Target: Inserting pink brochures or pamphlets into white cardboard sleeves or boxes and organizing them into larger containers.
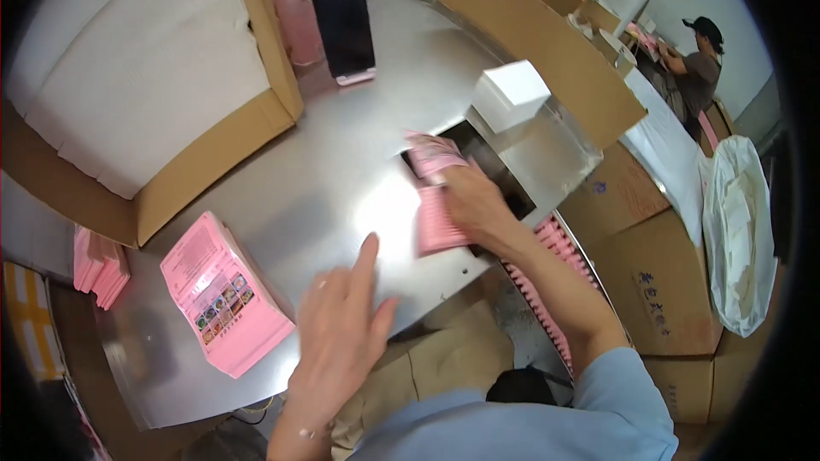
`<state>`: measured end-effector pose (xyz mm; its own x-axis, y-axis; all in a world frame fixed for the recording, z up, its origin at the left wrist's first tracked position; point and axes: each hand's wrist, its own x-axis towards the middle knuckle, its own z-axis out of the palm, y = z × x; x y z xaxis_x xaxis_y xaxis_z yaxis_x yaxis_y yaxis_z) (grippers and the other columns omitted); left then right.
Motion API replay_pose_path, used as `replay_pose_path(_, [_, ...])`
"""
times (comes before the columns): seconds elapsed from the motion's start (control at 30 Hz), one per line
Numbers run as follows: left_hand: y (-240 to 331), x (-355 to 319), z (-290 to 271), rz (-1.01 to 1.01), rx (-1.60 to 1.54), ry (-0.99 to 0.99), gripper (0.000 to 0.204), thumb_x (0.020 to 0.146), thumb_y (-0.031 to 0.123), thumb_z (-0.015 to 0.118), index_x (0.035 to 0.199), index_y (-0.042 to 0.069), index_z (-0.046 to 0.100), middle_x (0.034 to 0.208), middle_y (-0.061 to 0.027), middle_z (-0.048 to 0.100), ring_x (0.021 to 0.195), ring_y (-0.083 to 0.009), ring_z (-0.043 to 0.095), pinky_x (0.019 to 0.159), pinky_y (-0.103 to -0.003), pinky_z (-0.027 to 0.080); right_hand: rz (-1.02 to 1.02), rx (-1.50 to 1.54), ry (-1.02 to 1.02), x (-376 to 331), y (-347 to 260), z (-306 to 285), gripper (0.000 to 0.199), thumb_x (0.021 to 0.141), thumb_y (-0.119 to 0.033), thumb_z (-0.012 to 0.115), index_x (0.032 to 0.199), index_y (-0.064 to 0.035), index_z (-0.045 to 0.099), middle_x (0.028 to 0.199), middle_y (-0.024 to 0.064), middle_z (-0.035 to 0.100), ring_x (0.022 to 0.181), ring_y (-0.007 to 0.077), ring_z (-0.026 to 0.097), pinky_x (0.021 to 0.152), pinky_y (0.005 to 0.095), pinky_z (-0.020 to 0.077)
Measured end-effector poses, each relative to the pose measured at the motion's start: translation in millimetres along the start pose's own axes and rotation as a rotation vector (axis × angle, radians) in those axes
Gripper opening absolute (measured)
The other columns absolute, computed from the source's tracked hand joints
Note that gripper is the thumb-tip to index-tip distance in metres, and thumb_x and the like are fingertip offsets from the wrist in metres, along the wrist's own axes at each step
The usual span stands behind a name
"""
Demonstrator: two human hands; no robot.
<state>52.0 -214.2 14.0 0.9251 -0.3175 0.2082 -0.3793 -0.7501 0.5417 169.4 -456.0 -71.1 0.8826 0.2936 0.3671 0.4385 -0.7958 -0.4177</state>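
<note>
My left hand (pixel 335 329) hovers near the table's front edge with its fingers apart, the forefinger stretched out and nothing in it. To its left lies a thick stack of pink printed sheets (pixel 224 294). My right hand (pixel 474 205) is closed at a pink printed packet (pixel 434 152), beside a dark rectangular opening (pixel 491 166) in the metal table; motion blurs the packet, and some fingertips are hidden. Under that palm is a pink piece with fine ridges (pixel 437 220), lying close to the table's edge. Whether the hand grips this piece too, I cannot tell.
A white box (pixel 511 96) stands beyond the opening, before a cardboard strip (pixel 547 43). A phone on a stand (pixel 343 30) and a pink bottle (pixel 297 21) are at the back. A pink toothed belt (pixel 555 290) runs below my right forearm. Another person (pixel 696 68) works far right.
</note>
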Motion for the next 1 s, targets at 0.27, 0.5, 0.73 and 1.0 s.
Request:
replay_pose_path(0.27, [-59, -49, -42, -0.055, 0.144, 0.508, 0.027, 0.074, 0.000, 0.061, 0.101, 0.003, 0.060, 0.096, -0.0159, 0.057, 0.101, -0.0376, 0.055, 0.092, -0.047, 0.043, -0.027, -0.230, 0.263, 7, -4, -64, 0.017, 0.083, -0.014, 0.069, 0.095, -0.0033, 0.064, 0.085, 0.0138, 0.067, 0.091, 0.0371, 0.066, 0.076, 0.0457, 0.0531])
replay_pose_path(0.5, [-123, -68, -62, -0.360, 0.438, 0.268, 0.027, 0.083, -0.001, 0.061, 0.109, 0.007, 0.055, 0.101, -0.0137, 0.057, 0.108, -0.0371, 0.052, 0.108, -0.054, 0.032, 0.004, -0.371, 0.437, 48, 92, -70, 0.049, 0.069, -0.024, 0.077, 0.113, -0.0065, 0.065, 0.118, 0.0143, 0.057, 0.117, 0.0368, 0.050, 0.095, 0.0504, 0.0436])
replay_pose_path(0.73, [-105, -59, -66, -0.330, 0.456, 0.297, 0.019, 0.084, 0.001, 0.060, 0.102, 0.006, 0.058, 0.100, -0.0120, 0.058, 0.101, -0.0349, 0.054, 0.104, -0.051, 0.034, 0.064, -0.608, 0.447, 10, 49, -81, 0.039, 0.073, -0.027, 0.075, 0.105, -0.0068, 0.066, 0.106, 0.0119, 0.059, 0.105, 0.0329, 0.054, 0.094, 0.0471, 0.0394])
replay_pose_path(1.0, [-20, -1, 47, 0.160, 0.176, 0.100, 0.021, 0.080, 0.006, 0.068, 0.100, 0.007, 0.062, 0.097, -0.0135, 0.053, 0.098, -0.0332, 0.050, 0.090, -0.048, 0.039, 0.144, -0.502, 0.438, 17, 54, -86, 0.023, 0.087, -0.019, 0.063, 0.075, -0.0005, 0.071, 0.083, 0.0133, 0.060, 0.088, 0.0305, 0.056, 0.080, 0.0467, 0.0430])
